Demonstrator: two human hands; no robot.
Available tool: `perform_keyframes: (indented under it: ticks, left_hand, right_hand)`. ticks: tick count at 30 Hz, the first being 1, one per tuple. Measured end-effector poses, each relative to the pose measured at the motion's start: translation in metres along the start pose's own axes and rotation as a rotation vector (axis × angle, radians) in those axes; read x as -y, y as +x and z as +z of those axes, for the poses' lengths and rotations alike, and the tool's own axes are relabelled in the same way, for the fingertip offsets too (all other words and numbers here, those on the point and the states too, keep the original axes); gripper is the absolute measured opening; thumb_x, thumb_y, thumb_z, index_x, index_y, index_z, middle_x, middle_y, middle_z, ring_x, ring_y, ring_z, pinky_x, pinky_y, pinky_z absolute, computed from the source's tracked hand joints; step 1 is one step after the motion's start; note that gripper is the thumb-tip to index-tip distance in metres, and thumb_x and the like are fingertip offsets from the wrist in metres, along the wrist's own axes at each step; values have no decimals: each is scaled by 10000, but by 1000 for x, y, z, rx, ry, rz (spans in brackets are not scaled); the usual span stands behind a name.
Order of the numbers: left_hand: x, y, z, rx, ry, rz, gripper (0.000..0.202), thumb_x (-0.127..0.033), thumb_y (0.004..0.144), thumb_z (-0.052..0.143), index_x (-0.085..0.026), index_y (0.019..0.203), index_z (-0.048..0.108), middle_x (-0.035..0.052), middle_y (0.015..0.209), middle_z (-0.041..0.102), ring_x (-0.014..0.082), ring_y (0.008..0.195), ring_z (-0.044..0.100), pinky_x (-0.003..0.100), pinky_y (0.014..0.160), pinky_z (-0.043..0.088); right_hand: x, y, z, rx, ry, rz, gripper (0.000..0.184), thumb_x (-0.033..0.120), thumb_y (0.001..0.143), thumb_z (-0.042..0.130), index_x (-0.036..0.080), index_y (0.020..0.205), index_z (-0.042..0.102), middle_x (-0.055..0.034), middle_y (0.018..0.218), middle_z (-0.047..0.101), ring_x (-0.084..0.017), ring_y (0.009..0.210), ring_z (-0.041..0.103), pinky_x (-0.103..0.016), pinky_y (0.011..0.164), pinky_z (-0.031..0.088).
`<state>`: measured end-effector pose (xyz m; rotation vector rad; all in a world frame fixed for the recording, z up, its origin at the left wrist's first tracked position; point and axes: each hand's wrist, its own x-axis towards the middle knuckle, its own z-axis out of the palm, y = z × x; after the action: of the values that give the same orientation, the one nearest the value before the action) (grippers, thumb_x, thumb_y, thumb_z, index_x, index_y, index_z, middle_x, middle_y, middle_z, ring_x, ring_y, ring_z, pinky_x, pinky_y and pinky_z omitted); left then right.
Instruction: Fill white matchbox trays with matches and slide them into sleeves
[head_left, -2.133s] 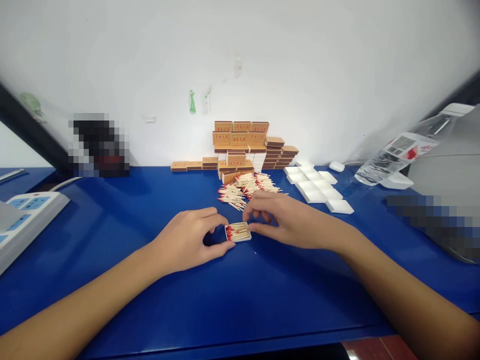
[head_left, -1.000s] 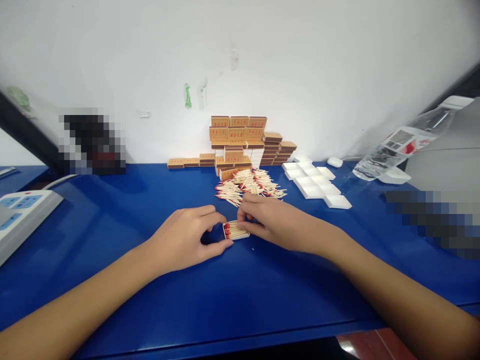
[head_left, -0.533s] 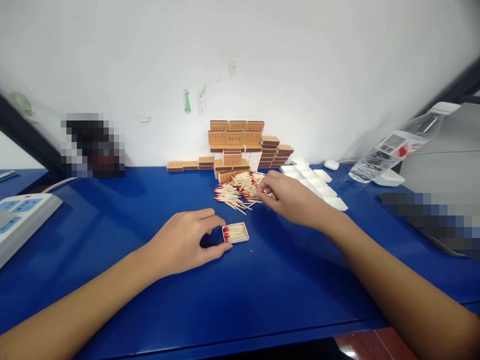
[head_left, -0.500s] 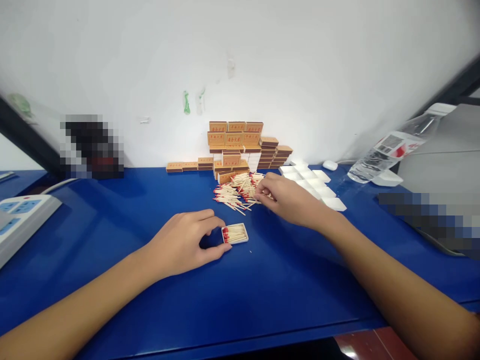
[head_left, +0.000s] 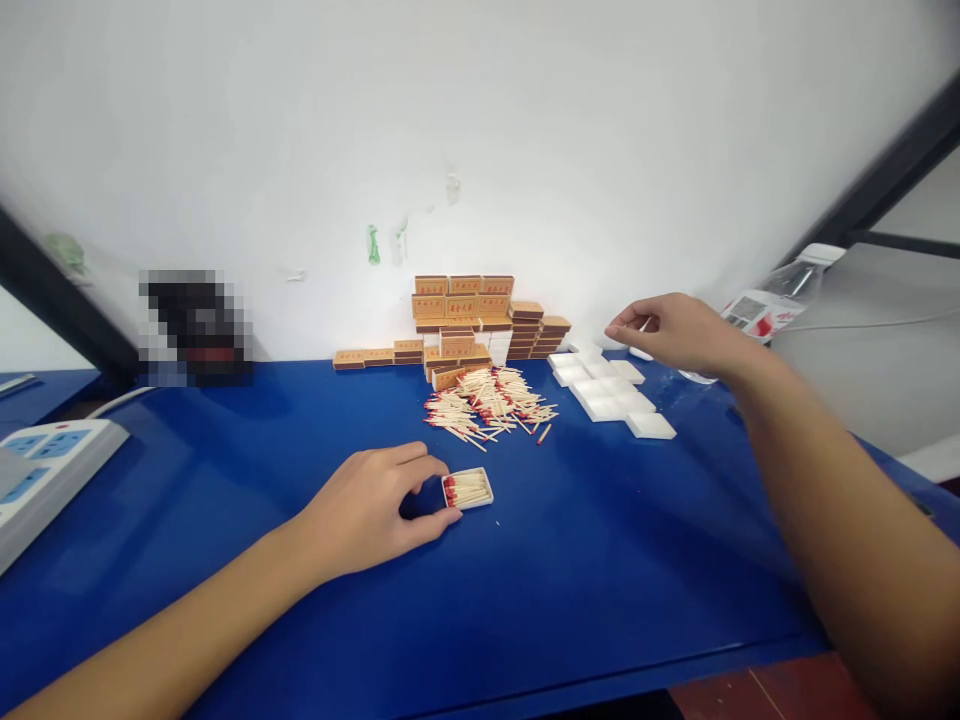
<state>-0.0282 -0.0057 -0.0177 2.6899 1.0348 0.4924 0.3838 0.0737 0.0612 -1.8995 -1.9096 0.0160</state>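
My left hand [head_left: 390,508] grips the left end of a small white matchbox tray [head_left: 481,500] between thumb and finger. Matches [head_left: 466,488] with red heads lie in that tray, heads to the left. Beyond it is a loose pile of matches [head_left: 495,400] on the blue table. My right hand [head_left: 667,330] is raised at the right, with thumb and fingertips pressed together. Whether anything is between those fingers I cannot make out. Just below and left of it lie several white matchbox trays [head_left: 600,385] side by side on the table.
Stacked matchboxes [head_left: 461,308] stand against the wall behind the pile. A plastic bottle [head_left: 780,295] leans at the right, partly behind my right arm. A power strip [head_left: 60,465] lies at the left. The blue table [head_left: 525,610] has its edge near me.
My right hand has left the match pile, moving right and up over the white trays. My left hand stays on the filled tray. The whole view has shifted slightly.
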Motion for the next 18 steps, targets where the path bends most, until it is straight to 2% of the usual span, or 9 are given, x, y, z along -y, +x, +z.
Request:
perform_keyframes:
  ticks: [3,5,9,13,15,18]
  left_hand:
    - [1,1,-1,-14,-14,10,268,-443,981,667,-239,1142,729,-16,858,630,134,668,583,283,619,430]
    - [2,1,0,-19,-27,14,267,-442,979,669,-239,1143,728,-18,851,626,131,659,575,284,618,429]
    - [5,3,1,-25,-43,1,260,-444,971,678,-244,1129,732,-20,841,620,130,651,563,285,608,420]
    - [8,3,2,-45,-42,-7,285,-462,983,668,-237,1145,735,-18,829,614,130,641,547,286,603,413]
    - [9,3,2,-60,-36,-14,294,-468,982,671,-235,1147,737,-16,823,616,131,640,547,287,599,407]
    - [10,3,4,-63,-26,-22,291,-469,981,676,-236,1142,742,-15,811,620,136,656,567,288,604,407]
  right_hand:
    - [0,17,3,81,-30,-9,147,345,835,712,223,822,794,-69,835,773,-225,725,664,-354,673,472]
    - [5,28,11,99,26,-6,136,349,812,739,228,812,803,-59,832,774,-224,753,674,-343,691,481]
    - [15,52,34,-33,123,149,263,436,861,746,176,856,790,-129,869,765,-253,799,677,-350,680,494]
    - [18,68,51,-3,258,325,354,487,887,782,144,804,755,-130,746,716,-205,636,628,-337,573,489]
    - [20,69,57,25,340,392,346,462,852,837,142,764,737,-100,673,671,-167,552,556,-318,500,448]
    - [22,66,65,9,457,453,280,379,815,880,142,797,733,-46,615,602,-128,494,459,-290,433,377]
